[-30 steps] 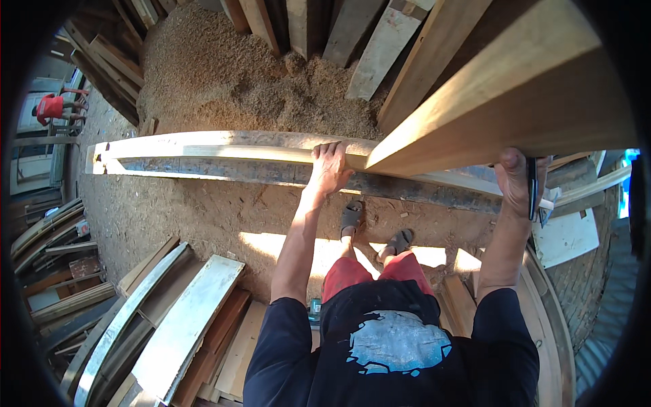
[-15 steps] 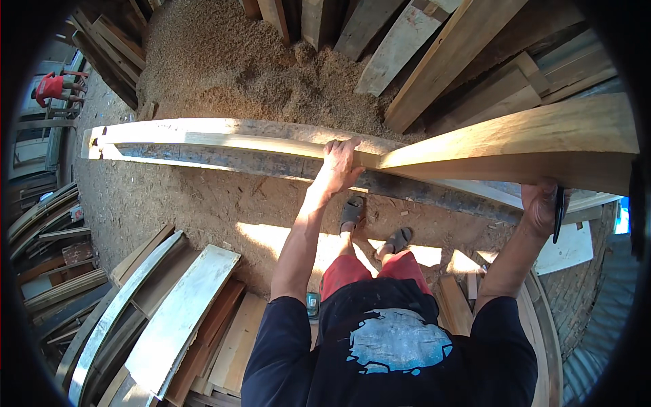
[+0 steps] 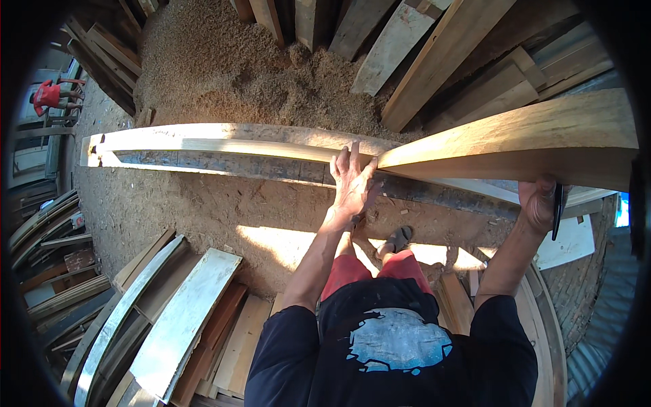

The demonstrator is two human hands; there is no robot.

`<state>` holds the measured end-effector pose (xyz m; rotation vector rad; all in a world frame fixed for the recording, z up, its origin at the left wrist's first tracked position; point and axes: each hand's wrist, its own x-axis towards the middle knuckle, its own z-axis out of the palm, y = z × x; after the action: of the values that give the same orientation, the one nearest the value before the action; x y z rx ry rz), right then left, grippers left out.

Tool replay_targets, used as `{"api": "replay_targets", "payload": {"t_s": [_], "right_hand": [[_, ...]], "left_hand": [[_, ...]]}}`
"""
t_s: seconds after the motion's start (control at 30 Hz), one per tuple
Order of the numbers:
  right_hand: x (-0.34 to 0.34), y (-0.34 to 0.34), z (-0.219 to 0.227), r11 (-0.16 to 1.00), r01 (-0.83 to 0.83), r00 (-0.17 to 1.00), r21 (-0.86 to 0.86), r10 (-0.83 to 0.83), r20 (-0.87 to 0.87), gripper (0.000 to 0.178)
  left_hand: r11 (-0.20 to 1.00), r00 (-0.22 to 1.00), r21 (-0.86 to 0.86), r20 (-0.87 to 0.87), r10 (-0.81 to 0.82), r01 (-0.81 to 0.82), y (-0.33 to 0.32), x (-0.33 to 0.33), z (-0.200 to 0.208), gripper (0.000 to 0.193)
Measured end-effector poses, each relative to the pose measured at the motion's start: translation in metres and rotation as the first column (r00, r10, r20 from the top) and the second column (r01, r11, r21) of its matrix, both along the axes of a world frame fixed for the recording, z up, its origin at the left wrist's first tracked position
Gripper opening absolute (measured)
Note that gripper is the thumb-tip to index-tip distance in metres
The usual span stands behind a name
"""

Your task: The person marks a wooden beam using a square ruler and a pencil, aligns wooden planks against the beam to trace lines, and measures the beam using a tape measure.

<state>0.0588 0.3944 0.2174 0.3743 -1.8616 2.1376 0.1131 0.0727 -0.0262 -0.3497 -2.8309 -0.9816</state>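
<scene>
A pale wooden board (image 3: 502, 136) slants from the middle toward the right, its wide end raised close to the view. My right hand (image 3: 539, 203) is curled round its lower edge from below, the fingers mostly hidden. A thin black piece (image 3: 557, 211) shows beside that hand; I cannot make out its kind. My left hand (image 3: 354, 183) has its fingers spread at the board's narrow left end, over a long pale wooden strip (image 3: 230, 148). The strip runs left along a long bench beam (image 3: 237, 163). Whether the left fingertips touch the wood is hard to tell.
Sawdust (image 3: 224, 74) is heaped behind the beam. Timber planks (image 3: 444, 61) lean at the far right. Curved boards and a whitish panel (image 3: 186, 319) are stacked at the near left. A person in red (image 3: 47, 96) is at the far left. A sandalled foot (image 3: 395, 239) stands below the beam.
My left hand has loosened from the wood, spread its fingers and shifted slightly right and nearer to me. My right hand and the board have hardly moved.
</scene>
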Motion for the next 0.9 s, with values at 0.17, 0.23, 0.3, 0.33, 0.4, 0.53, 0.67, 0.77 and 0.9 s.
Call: {"api": "replay_targets", "payload": {"t_s": [0.17,0.23,0.3,0.33,0.4,0.53,0.67,0.77,0.9], "right_hand": [[-0.001,0.008,-0.002,1.000,0.003,1.000,-0.002,-0.003,0.017,0.072],[-0.003,0.008,-0.007,1.000,-0.015,1.000,-0.009,0.016,0.024,0.073],[-0.002,0.006,-0.007,1.000,0.016,1.000,-0.004,-0.016,0.018,0.074],[-0.001,0.004,-0.003,1.000,0.031,0.999,0.004,-0.031,0.014,0.074],[-0.002,0.002,0.000,1.000,0.027,0.999,0.016,-0.027,0.021,0.074],[-0.002,-0.006,-0.004,1.000,0.016,1.000,0.013,-0.016,0.015,0.074],[0.002,-0.020,-0.010,0.996,0.078,0.997,-0.031,-0.078,0.000,0.067],[0.000,-0.016,-0.008,0.997,0.071,0.997,-0.010,-0.071,-0.025,0.062],[-0.003,-0.022,0.002,1.000,0.008,0.999,0.028,-0.008,-0.031,0.061]], "left_hand": [[0.998,0.997,0.047,-0.065,0.045,-0.042,0.003,0.014,-0.002,0.044],[0.996,0.997,0.064,-0.038,0.070,-0.068,0.000,0.016,0.000,0.039],[0.993,0.995,0.064,-0.019,0.098,-0.096,-0.002,0.012,0.006,0.049],[0.993,0.995,0.070,-0.020,0.094,-0.093,-0.002,0.006,0.008,0.049],[0.997,0.997,0.014,0.023,0.073,-0.074,-0.004,-0.006,0.012,0.064],[1.000,0.996,0.024,0.092,-0.022,0.020,-0.011,-0.027,0.016,0.089],[0.995,0.987,0.038,0.123,-0.100,0.096,-0.013,-0.037,0.010,0.091],[0.995,0.992,0.007,0.085,-0.098,0.098,-0.008,-0.038,0.013,0.089],[0.997,0.994,0.016,0.084,-0.070,0.069,-0.007,-0.039,0.014,0.086]]}}
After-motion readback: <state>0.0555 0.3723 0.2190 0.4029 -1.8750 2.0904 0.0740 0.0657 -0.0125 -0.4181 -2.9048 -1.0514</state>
